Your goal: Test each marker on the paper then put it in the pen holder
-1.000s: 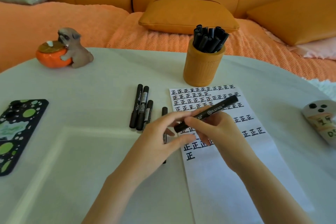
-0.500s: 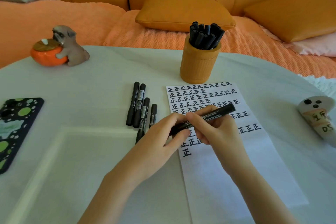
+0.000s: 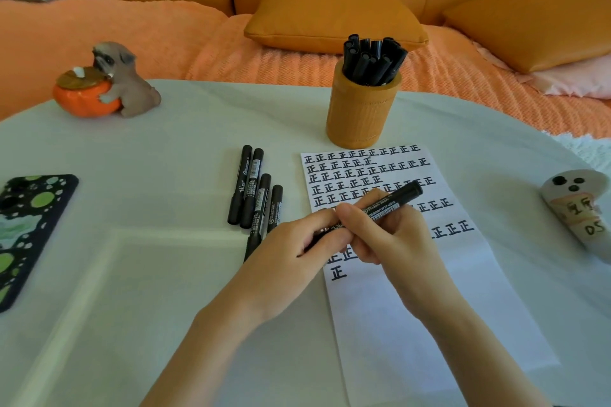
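Both hands hold one black marker (image 3: 390, 203) above the white paper (image 3: 413, 291), which carries rows of black written marks. My right hand (image 3: 390, 235) grips the marker's barrel, its far end pointing up and right. My left hand (image 3: 294, 254) pinches the marker's near end, where the cap sits; that end is mostly hidden by fingers. Several loose black markers (image 3: 254, 195) lie on the table left of the paper. The orange pen holder (image 3: 360, 112) stands beyond the paper with several black markers (image 3: 373, 59) in it.
A white table (image 3: 148, 274) carries everything. A dark phone case with green dots (image 3: 26, 231) lies at the left edge. A dog-and-pumpkin figurine (image 3: 105, 82) sits at the back left, a white ghost-shaped object (image 3: 578, 205) at the right. An orange sofa with cushions lies behind.
The two hands have closed together on the marker, which has tilted a little flatter. The view shifted slightly, so the loose markers beside my left hand show more.
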{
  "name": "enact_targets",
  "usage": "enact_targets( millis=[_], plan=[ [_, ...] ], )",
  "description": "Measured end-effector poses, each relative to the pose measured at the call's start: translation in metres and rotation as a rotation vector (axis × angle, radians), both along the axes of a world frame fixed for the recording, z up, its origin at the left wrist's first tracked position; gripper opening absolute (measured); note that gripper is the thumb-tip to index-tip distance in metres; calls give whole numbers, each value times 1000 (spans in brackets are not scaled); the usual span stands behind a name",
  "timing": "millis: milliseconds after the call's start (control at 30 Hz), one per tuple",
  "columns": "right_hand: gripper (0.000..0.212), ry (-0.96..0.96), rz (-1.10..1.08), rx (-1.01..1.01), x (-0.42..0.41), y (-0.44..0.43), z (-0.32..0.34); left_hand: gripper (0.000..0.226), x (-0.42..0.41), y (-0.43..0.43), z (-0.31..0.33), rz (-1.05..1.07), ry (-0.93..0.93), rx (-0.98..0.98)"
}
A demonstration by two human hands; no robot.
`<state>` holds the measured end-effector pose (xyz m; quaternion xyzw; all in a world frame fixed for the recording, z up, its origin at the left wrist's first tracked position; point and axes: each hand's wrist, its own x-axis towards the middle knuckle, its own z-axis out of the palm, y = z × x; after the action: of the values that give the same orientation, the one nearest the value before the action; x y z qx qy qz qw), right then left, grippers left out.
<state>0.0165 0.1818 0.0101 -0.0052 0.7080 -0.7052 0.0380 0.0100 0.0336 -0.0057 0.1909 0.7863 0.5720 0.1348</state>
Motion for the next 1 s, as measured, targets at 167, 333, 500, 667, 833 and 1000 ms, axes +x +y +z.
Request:
enact_targets(
  millis=[167,333,500,667,833,1000],
  plan=[
    [47,14,33,-18,2,0,1,24,2,3,7,-32,-73,102],
    [28,32,59,-17,2,2,0,23,1,0,5,-40,-120,140],
    [25,34,63,-52,1,3,0,25,3,0,9,-65,-114,110],
    [38,-8,-84,-63,1,3,-12,21,3,2,4,-36,-85,23],
    [11,-4,-317,-201,0,26,-13,24,-2,-8,-7,78,-46,10],
    [17,0,-295,-42,8,33,-20,25,-5,-12,-7,104,-43,-10]
  ],
)
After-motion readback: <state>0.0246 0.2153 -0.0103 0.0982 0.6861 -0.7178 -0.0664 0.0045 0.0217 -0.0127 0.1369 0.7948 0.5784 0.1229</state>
